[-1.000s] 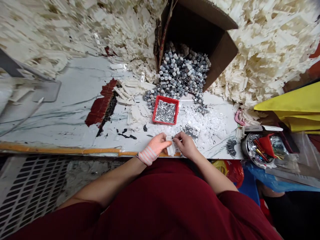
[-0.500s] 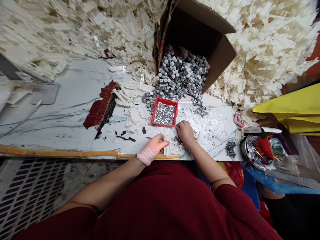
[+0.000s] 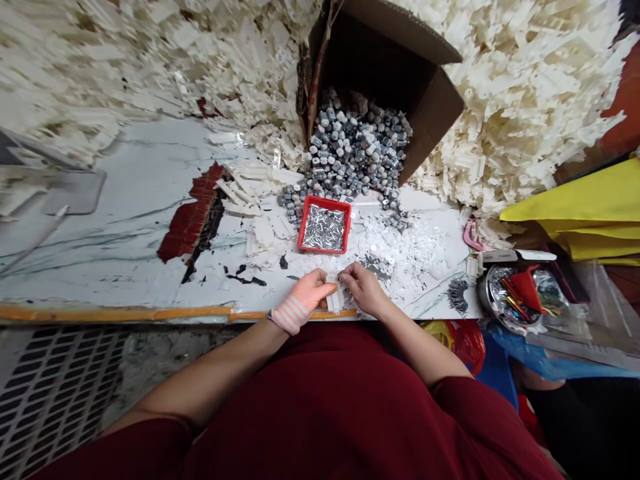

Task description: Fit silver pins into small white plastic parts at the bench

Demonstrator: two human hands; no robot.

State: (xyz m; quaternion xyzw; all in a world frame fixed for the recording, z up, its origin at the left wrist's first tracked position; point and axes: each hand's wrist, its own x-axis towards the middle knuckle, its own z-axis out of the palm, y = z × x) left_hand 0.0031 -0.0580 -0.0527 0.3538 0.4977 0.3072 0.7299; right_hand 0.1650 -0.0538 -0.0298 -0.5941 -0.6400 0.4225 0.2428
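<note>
My left hand (image 3: 305,299), in an orange striped glove, grips a small white plastic part (image 3: 334,299) at the table's near edge. My bare right hand (image 3: 364,288) is pinched against the top of that same part; whatever its fingertips hold is too small to make out. Just beyond the hands stands a small red tray (image 3: 325,228) full of shiny metal pins. Loose pins and small white plastic bits (image 3: 410,250) lie scattered to the right of the tray.
A tipped cardboard box (image 3: 395,73) spills grey metal pieces (image 3: 355,153) behind the tray. Heaps of white plastic parts (image 3: 520,113) fill the back. A round tin with tools (image 3: 515,293) and yellow sheets (image 3: 590,207) sit at right; a white grate (image 3: 55,380) lies below left.
My right hand reached out to the scattered pins by the red tray, then came back to the white part held in my left hand.
</note>
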